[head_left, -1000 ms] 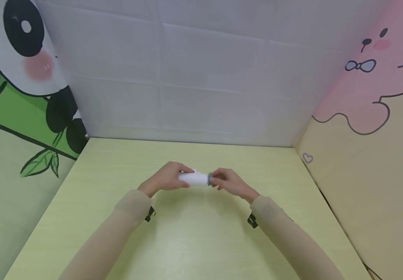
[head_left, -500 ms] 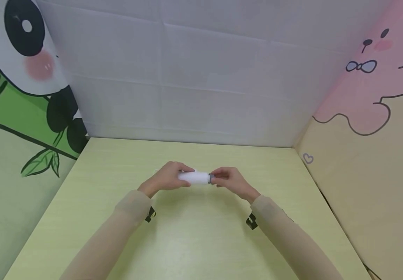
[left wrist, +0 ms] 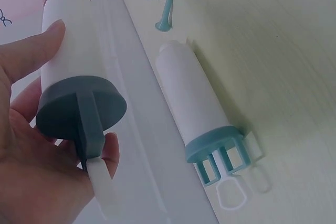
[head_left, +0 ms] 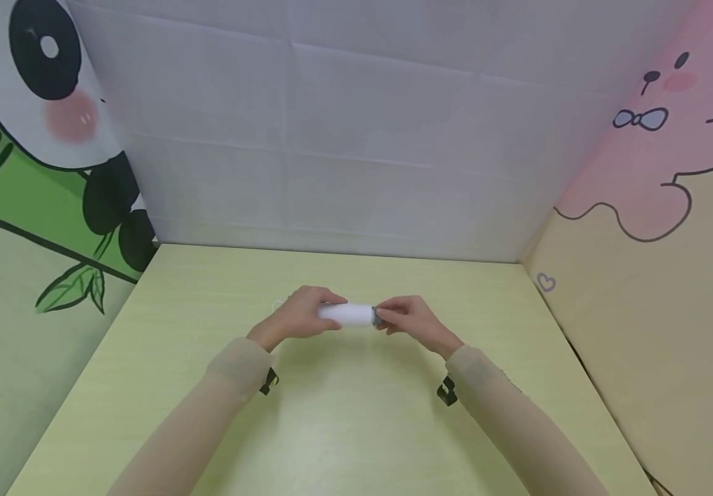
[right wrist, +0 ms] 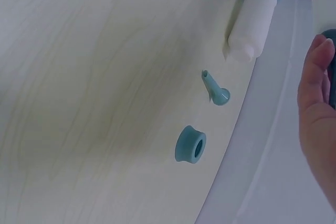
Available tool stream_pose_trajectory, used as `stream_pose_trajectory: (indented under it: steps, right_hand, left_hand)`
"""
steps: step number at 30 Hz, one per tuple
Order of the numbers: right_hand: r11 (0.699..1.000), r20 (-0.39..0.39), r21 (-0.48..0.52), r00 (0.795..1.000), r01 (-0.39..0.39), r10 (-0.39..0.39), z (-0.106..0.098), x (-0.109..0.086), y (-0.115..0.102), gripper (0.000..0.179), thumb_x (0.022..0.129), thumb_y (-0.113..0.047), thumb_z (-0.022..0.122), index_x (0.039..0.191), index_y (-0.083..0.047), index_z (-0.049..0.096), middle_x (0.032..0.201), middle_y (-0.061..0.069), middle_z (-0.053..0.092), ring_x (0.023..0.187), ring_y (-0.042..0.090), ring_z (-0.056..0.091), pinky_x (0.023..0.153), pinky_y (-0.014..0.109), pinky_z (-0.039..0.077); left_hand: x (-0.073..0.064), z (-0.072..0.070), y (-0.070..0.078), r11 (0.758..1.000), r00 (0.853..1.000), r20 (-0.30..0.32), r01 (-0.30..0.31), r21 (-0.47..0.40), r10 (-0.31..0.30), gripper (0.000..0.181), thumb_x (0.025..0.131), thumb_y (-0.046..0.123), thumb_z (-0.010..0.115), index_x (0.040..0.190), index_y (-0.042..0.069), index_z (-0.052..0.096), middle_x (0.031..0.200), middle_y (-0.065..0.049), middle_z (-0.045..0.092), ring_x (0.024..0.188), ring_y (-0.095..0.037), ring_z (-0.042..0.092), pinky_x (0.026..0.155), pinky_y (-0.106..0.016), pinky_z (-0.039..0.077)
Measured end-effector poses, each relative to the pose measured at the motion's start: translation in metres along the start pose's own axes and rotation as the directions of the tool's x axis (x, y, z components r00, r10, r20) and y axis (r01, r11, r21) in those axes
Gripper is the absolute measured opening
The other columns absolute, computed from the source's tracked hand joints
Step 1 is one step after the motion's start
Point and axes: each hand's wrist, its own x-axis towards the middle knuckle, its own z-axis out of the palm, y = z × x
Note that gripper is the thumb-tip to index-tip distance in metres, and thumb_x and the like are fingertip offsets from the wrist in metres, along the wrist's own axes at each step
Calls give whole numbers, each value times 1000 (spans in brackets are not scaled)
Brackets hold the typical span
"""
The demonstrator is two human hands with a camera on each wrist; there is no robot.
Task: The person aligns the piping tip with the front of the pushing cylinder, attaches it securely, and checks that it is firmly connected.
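Note:
My left hand (head_left: 297,313) grips the barrel of a white icing syringe (head_left: 353,315), held sideways above the table. In the left wrist view, a dark grey collar with a handle (left wrist: 90,124) caps the near end of this syringe. My right hand (head_left: 415,322) pinches the dark grey end piece (head_left: 377,316) at the syringe's other end. At the edge of the right wrist view, only part of the right hand's fingers (right wrist: 317,77) shows. Below the hands, a second white syringe (left wrist: 191,93) with a teal collar and a white pull ring lies on the table.
A small teal nozzle (right wrist: 216,90) and a teal ring-shaped cap (right wrist: 190,145) lie in line with the second syringe. The table (head_left: 356,427) is pale wood. A white wall (head_left: 356,172) stands behind it, with painted panels on both sides.
Both hands and the held syringe have shifted slightly to the right. The right fingers have changed their position around the grey end piece.

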Motion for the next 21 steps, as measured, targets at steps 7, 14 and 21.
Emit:
stream_pose_trajectory:
  steps: [7, 14, 21]
  right_hand:
    - [1000, -17, 19, 1000, -14, 14, -2, 0, -3, 34, 91, -20, 67, 112, 6, 64, 98, 17, 68, 86, 34, 66, 76, 39, 53]
    - [999, -24, 42, 1000, 10, -9, -5, -1, -2, 31, 89, -13, 69, 111, 9, 63, 103, 19, 67, 88, 30, 67, 77, 39, 53]
    - [998, 1, 46, 999, 43, -43, -7, -2, -6, 31, 87, -8, 70, 113, 7, 62, 109, 19, 65, 95, 30, 65, 81, 40, 51]
  left_hand:
    - [2, 2, 0, 1000, 1000, -22, -3, -5, 3, 40, 80, 21, 78, 117, 10, 69, 108, -4, 67, 92, -19, 59, 79, -38, 47]
    - [4, 5, -1, 1000, 1000, -8, 15, -20, -15, 40, 81, 22, 78, 118, 11, 69, 109, -4, 66, 92, -18, 59, 78, -38, 47]
    - [5, 3, 2, 1000, 1000, -5, 6, -18, -6, 39, 81, 22, 77, 118, 10, 69, 109, -4, 66, 92, -19, 59, 80, -39, 47]
